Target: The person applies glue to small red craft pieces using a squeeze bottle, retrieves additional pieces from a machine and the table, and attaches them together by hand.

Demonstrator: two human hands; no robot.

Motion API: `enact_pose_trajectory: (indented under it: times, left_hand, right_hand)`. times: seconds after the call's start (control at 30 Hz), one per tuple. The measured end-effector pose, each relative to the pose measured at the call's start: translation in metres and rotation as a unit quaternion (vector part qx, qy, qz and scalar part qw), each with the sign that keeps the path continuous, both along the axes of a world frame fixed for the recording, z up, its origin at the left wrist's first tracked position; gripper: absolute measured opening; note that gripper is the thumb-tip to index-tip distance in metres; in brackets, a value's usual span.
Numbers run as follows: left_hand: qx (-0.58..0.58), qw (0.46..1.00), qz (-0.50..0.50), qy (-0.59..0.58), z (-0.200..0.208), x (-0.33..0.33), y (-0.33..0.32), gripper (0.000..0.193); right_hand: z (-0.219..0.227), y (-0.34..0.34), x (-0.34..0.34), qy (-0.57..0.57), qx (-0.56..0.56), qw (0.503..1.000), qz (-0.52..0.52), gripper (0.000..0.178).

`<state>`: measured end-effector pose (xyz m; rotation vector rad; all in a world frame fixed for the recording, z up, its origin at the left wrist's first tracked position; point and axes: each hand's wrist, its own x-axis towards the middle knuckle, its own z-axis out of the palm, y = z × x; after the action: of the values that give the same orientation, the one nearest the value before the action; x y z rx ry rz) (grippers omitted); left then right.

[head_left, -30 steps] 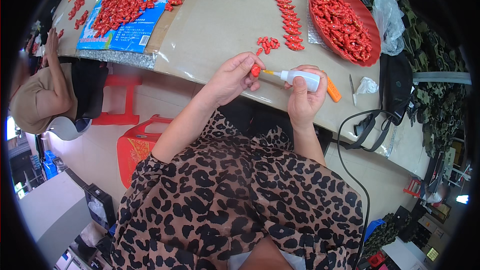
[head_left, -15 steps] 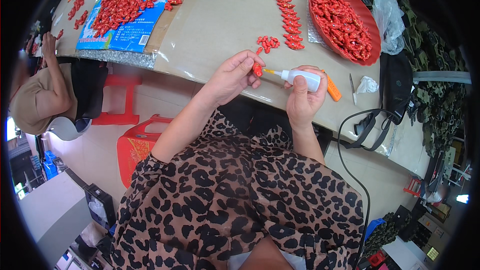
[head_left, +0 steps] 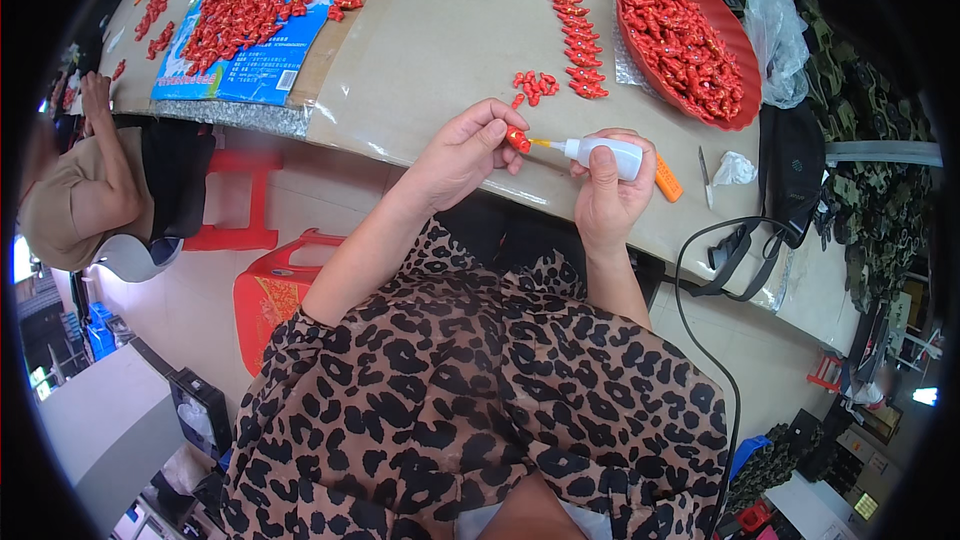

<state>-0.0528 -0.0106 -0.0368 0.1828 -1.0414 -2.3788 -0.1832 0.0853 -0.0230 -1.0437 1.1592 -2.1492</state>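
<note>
Between thumb and fingers, my left hand (head_left: 462, 155) pinches a small red figurine (head_left: 517, 139) just over the table's front edge. My right hand (head_left: 610, 202) is closed around a white squeeze bottle (head_left: 612, 158), held sideways. The bottle's thin yellowish nozzle tip (head_left: 542, 143) points left and meets, or nearly meets, the figurine. Past my hands lies a loose cluster of small red pieces (head_left: 536, 88). A column of red figurines (head_left: 583, 58) runs away from me beside it.
A red scalloped bowl (head_left: 748, 105) heaped with red figurines stands at right. Near it lie an orange-handled tool (head_left: 668, 183), a thin blade (head_left: 705, 177), crumpled tissue (head_left: 736, 169) and a black bag (head_left: 790, 165). Many red pieces cover a blue sheet (head_left: 225, 87). Another person (head_left: 90, 175) sits at left.
The figurine has turned slightly in my left fingers, showing more of its side. My right hand and the bottle have shifted a touch to the right.
</note>
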Motion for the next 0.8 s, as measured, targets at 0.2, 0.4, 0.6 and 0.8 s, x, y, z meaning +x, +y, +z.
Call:
enact_pose_trajectory:
  times: [0.2, 0.4, 0.6, 0.8]
  left_hand:
    - [0.007, 1.000, 0.006, 0.002, -0.001, 0.000, 0.000, 0.014]
    - [-0.005, 0.998, 0.055, -0.026, 0.001, 0.000, 0.001, 0.017]
    - [-0.007, 0.998, 0.063, -0.020, 0.001, 0.000, 0.001, 0.020]
    - [-0.009, 0.997, 0.067, -0.023, 0.000, 0.000, 0.002, 0.020]
  right_hand:
    - [0.002, 0.000, 0.000, -0.030, -0.013, 0.999, -0.002, 0.015]
    - [0.002, 0.001, 0.000, -0.168, -0.024, 0.985, 0.011, 0.013]
    - [-0.005, 0.000, 0.003, -0.165, -0.004, 0.986, 0.012, 0.012]
    - [-0.006, -0.002, 0.002, -0.140, 0.008, 0.990, -0.001, 0.012]
